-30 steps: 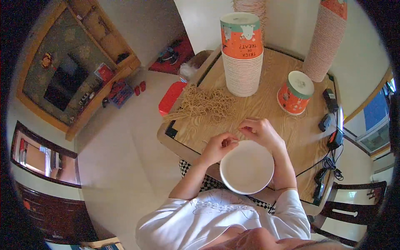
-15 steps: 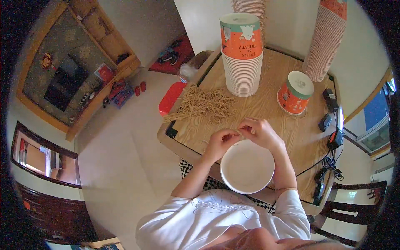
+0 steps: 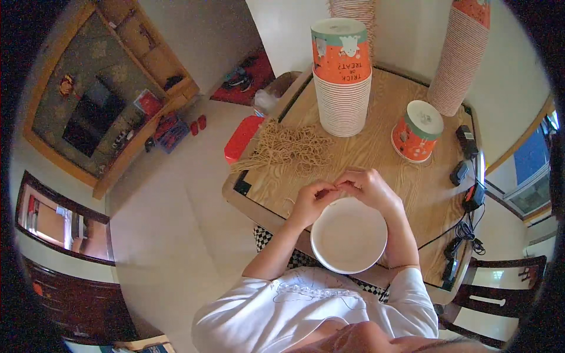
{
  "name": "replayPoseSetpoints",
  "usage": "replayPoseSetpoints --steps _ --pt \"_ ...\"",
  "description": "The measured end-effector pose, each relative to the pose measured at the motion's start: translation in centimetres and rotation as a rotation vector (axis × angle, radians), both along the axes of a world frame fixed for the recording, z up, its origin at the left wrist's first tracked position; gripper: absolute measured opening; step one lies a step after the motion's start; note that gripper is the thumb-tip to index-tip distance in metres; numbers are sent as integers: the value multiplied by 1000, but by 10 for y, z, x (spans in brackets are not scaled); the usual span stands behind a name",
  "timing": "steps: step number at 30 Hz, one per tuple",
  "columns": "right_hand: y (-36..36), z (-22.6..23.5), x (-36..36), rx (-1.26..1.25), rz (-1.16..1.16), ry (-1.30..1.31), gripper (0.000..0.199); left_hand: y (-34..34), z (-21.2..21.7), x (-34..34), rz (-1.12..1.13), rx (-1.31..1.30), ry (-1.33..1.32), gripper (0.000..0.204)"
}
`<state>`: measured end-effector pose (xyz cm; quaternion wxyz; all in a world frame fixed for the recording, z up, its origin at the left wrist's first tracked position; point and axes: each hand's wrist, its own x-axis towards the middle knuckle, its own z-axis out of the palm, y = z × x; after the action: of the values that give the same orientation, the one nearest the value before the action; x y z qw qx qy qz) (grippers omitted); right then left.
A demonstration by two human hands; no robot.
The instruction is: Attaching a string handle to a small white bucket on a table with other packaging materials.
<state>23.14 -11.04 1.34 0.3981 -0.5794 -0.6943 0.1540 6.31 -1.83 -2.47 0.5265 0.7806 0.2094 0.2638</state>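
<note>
A white paper bowl (image 3: 349,235) stands open at the table's near edge, in front of my chest. My left hand (image 3: 311,202) and my right hand (image 3: 367,187) meet just beyond its far rim, fingertips pinched together on a thin tan rubber band (image 3: 336,186). A heap of tan rubber bands (image 3: 286,147) lies on the wooden table (image 3: 376,153) to the left of my hands.
A tall stack of orange paper cups (image 3: 342,76) stands behind the heap. A single upside-down cup (image 3: 416,130) sits to its right, and another tall stack (image 3: 459,56) at the far right. Black chargers and cables (image 3: 467,194) lie along the right edge. A red stool (image 3: 243,138) is beside the table.
Both hands have stayed at the bowl's far rim; the fingers have drawn closer together over the rubber band. Nothing else has moved.
</note>
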Motion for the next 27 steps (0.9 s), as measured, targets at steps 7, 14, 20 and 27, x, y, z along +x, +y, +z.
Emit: replayPoseSetpoints --steps 7,14,20,27 --pt "1 0 -1 36 -1 13 13 -1 5 0 25 -27 36 16" --pt "-2 5 -4 15 -18 18 12 0 3 -1 25 -55 55 15" --pt "-4 9 -4 -29 -42 -48 9 1 0 -1 9 -49 41 15" --pt "-4 10 -5 -36 -45 -93 14 -1 2 -1 0 -53 5 15"
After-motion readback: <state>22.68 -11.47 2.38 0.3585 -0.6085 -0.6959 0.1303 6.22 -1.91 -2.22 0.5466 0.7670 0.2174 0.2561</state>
